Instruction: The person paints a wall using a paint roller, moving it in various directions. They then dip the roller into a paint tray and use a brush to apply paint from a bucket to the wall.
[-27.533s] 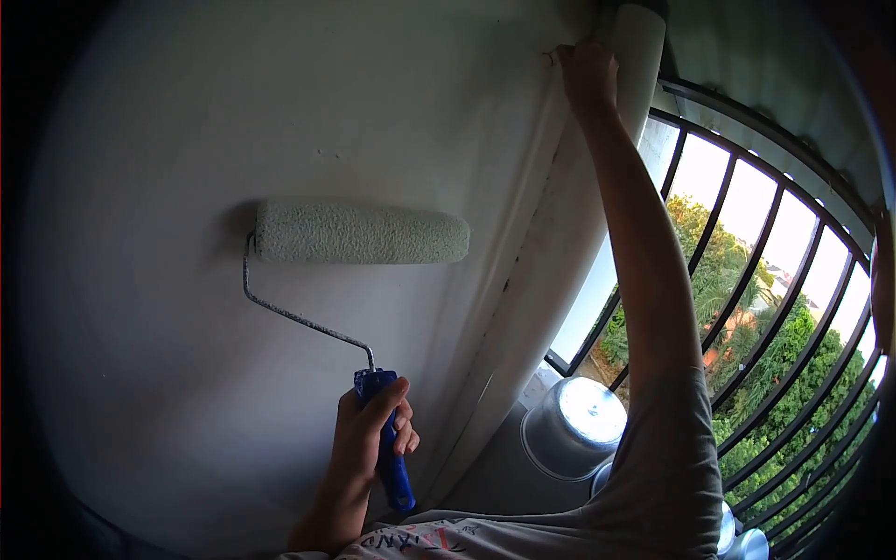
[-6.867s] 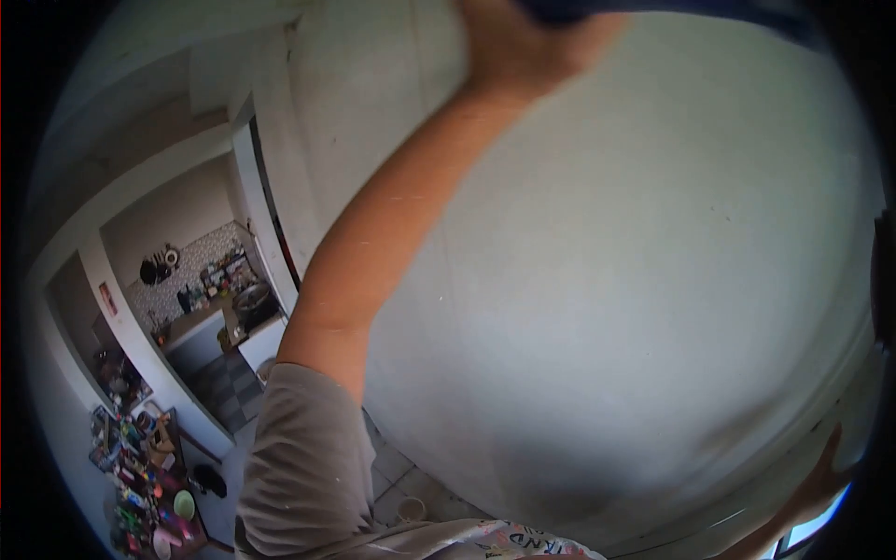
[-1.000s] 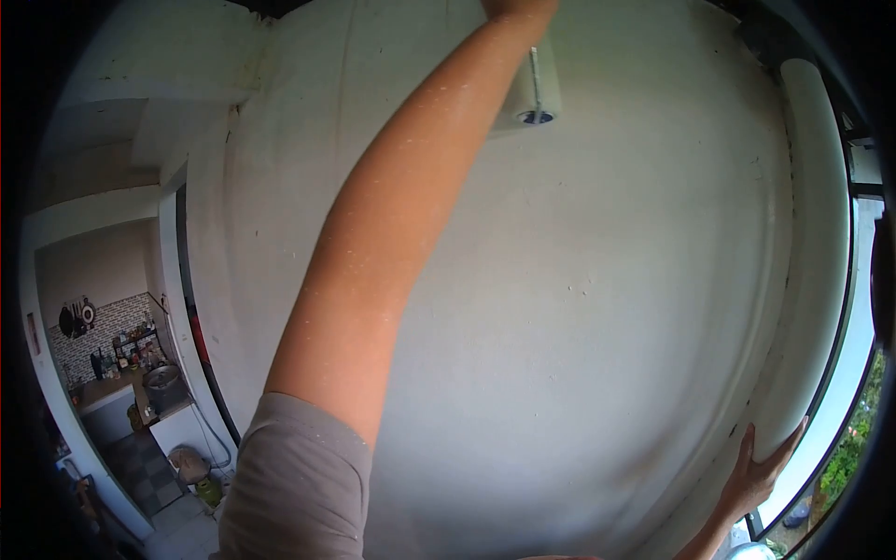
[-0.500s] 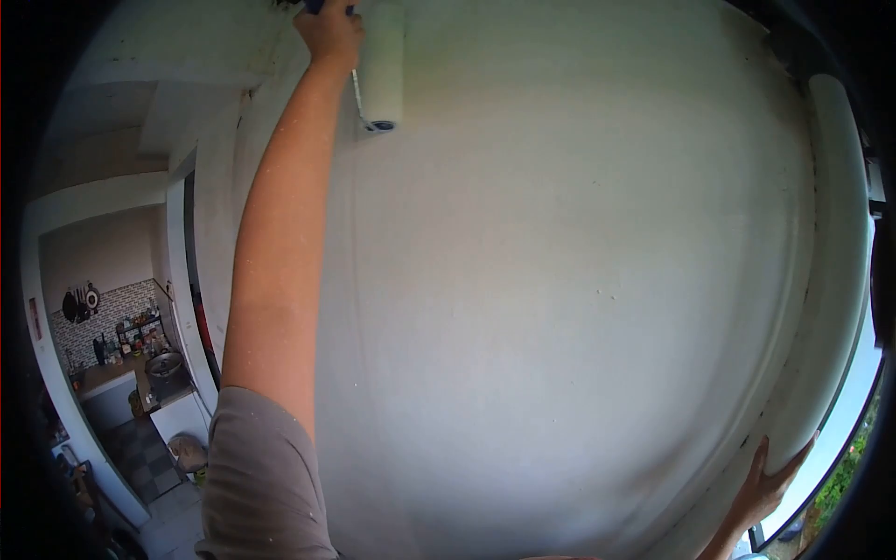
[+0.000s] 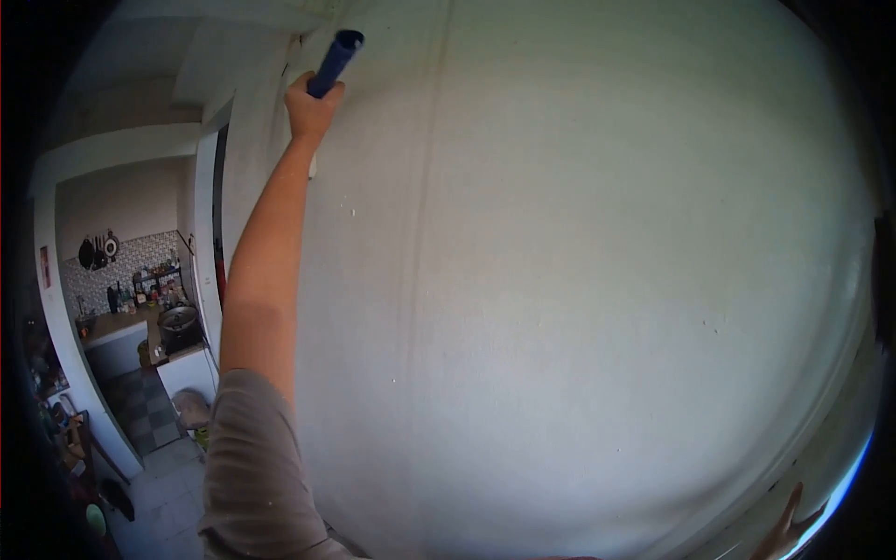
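My left hand (image 5: 313,110) is raised at the upper left, its fingers wrapped round the dark blue handle (image 5: 336,65) of a paint roller. The handle's end points up and to the right. Most of the roller is hidden behind the hand and forearm; a small pale part (image 5: 313,168) shows beside the wrist. Behind it stands a large pale wall (image 5: 560,252) with a faint vertical streak and a few small specks. In the lower right corner my right hand (image 5: 791,530) is partly in view, thumb and fingers apart, against the pale edge beside the wall.
On the left, a doorway frame (image 5: 79,364) opens onto a kitchen with a counter (image 5: 117,327), a large pot (image 5: 177,319) and hanging pans (image 5: 98,252). Tiled floor (image 5: 168,495) and assorted objects lie at the lower left. Bright light shows at the far right edge.
The view has shifted, and the wall and pale edge now lie further right. My left hand has tilted the handle into view, and the roller has moved left behind the arm. Less of my right hand shows.
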`<state>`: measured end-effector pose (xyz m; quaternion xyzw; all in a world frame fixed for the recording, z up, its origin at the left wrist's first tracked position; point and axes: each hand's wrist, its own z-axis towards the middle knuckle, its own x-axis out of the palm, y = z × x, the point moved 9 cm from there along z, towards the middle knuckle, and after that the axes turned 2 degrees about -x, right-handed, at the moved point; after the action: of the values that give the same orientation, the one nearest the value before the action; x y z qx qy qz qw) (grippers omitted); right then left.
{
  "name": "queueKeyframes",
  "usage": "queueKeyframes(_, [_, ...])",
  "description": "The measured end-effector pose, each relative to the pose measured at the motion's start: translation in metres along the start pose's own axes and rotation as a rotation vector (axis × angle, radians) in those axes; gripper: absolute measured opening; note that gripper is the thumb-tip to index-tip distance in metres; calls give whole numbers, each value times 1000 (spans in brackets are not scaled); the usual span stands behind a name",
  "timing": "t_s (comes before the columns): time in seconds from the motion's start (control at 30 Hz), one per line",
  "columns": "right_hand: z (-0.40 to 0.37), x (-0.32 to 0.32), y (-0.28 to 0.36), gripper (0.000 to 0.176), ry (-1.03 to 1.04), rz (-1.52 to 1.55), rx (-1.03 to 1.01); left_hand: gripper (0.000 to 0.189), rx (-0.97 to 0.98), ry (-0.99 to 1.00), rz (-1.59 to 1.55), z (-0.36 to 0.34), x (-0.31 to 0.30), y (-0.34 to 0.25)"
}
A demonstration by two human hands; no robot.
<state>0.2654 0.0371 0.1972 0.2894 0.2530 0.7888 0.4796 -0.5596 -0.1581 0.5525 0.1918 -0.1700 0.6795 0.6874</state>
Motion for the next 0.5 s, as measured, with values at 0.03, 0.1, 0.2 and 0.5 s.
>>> queueKeyframes(0.03, [2,0,-8,87,12,-20,-17,32,-38,-37,-68,5,-9,7])
queueKeyframes(0.1, [6,5,-32,85,-19,33,-83,32,-214,-5,-272,20,-18,21])
queueKeyframes(0.2, [7,4,-38,85,-29,6,-51,27,-482,261,-886,51,-6,15])
queueKeyframes(0.5, [0,-3,-20,73,-91,-88,-304,28,-336,112,-934,68,4,-44])
